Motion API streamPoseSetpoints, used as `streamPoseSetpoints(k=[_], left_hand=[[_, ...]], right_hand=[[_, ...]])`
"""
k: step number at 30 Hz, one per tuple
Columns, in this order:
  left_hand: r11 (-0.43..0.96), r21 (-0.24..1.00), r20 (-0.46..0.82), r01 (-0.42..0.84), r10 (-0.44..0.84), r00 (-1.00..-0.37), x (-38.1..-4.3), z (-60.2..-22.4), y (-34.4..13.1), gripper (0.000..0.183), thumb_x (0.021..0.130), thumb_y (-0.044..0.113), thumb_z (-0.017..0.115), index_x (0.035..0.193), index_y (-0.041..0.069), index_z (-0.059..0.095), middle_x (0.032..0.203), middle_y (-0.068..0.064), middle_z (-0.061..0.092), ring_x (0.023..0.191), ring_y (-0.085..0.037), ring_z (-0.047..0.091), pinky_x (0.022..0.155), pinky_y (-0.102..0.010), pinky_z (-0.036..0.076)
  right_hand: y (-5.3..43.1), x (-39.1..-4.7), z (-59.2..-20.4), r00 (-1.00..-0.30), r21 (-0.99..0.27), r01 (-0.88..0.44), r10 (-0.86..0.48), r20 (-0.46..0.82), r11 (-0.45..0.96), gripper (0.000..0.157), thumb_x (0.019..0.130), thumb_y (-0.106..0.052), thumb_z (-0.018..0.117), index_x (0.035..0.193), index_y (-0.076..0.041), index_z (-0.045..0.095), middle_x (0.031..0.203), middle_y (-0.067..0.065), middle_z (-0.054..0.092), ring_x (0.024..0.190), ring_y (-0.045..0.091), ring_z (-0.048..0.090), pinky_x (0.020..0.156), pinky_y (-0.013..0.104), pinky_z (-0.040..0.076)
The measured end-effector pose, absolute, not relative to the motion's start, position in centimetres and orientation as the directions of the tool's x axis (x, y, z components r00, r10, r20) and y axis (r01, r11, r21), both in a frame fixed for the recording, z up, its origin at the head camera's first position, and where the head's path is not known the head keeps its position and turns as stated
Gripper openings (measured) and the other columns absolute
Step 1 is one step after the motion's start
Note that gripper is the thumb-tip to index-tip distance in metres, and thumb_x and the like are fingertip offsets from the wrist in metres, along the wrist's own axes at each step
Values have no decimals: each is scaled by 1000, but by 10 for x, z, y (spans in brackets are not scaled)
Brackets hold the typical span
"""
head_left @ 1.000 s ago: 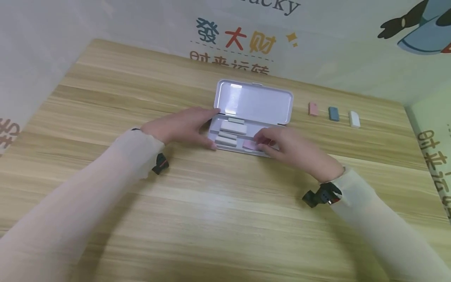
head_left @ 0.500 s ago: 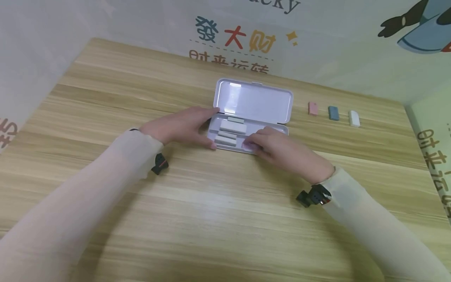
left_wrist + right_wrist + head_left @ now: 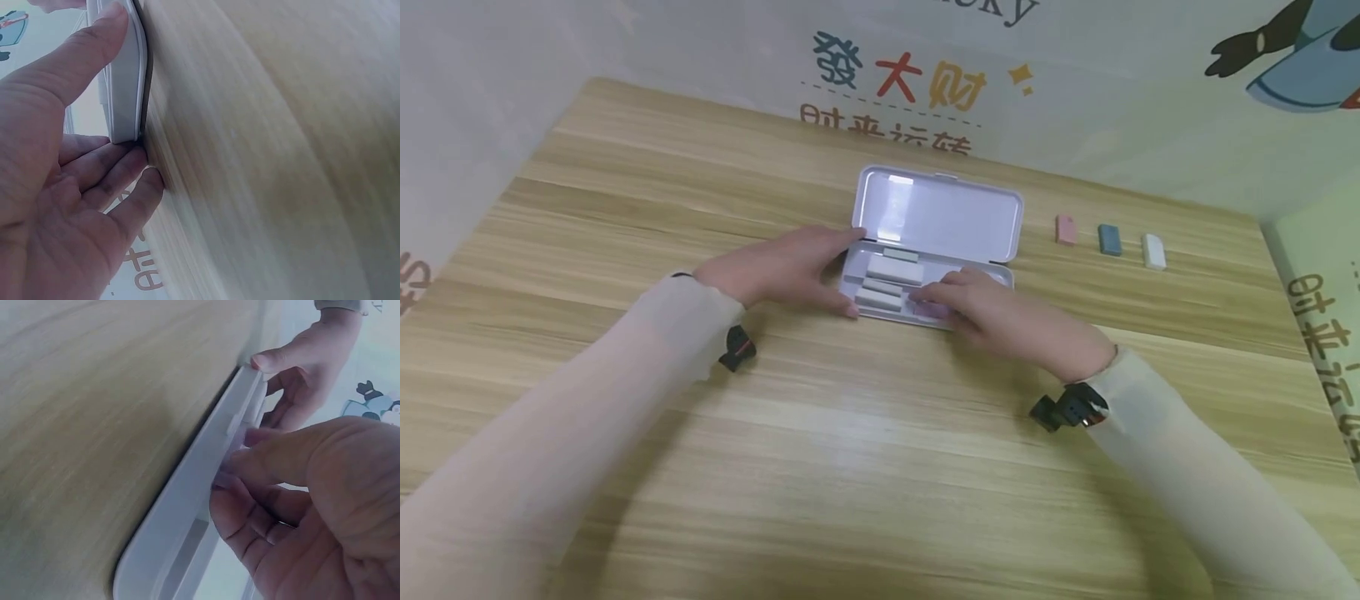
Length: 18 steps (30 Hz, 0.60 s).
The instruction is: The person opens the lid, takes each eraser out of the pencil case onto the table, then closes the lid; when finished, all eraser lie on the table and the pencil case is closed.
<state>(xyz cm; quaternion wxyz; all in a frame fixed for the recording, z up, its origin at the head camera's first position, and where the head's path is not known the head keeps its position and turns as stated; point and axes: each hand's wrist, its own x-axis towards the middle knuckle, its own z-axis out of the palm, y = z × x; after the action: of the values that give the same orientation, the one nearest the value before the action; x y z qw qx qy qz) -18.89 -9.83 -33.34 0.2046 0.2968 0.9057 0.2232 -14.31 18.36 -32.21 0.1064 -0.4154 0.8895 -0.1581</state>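
I take the middle of the case as the middle of my clock, seen from the head view. The case sits open on the wooden worktop, with its shiny lid tipped back at twelve o'clock.

The person's right hand reaches in from four o'clock. I see its grip nearly closed, with the thumb and fingers bent in on a pale pink block. They hide a good bit of it from me. The block is inside the case, near the front wall at six o'clock.

The left hand comes from nine o'clock. Its grip is spread wide and has hold of the left end of the case. The thumb is on the near corner at eight o'clock, and a finger is by the far corner at ten o'clock.

White blocks lie in the left part of the case. Out on the worktop, at three o'clock, I see three more in a row: a pink block nearest the case, then a blue block, then a white block. The wall writing is up at twelve o'clock, and a cartoon is at two.
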Motion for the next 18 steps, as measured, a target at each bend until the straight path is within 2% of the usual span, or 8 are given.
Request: streamPoseSetpoints(k=[7,12,18], left_hand=[[712,534,-231,455,641,-732,-190,-333,-98,101,85,33,87,162,-1,31,159,-24,49,148,-39,46,129,-52,34],[720,529,-235,448,632,-739,-190,-332,-99,101,85,34,87,162,0,31,160,-22,48,149,-38,45,130,-52,33],[713,537,-232,451,638,-734,-190,-333,-98,101,85,34,87,162,0,32,158,-22,50,147,-38,47,129,-52,34]], right_hand=[[184,-143,-316,-640,-353,-678,-754,-148,645,39,102,3,57,134,-13,71,107,11,73,99,27,62,90,42,56],[183,-144,-315,-632,-325,-699,-763,-137,637,40,100,5,58,134,-12,70,103,12,73,95,26,64,87,41,58],[183,-144,-317,-637,-324,-696,-760,-133,640,34,100,5,59,127,-10,72,100,13,72,94,28,65,86,43,59]])
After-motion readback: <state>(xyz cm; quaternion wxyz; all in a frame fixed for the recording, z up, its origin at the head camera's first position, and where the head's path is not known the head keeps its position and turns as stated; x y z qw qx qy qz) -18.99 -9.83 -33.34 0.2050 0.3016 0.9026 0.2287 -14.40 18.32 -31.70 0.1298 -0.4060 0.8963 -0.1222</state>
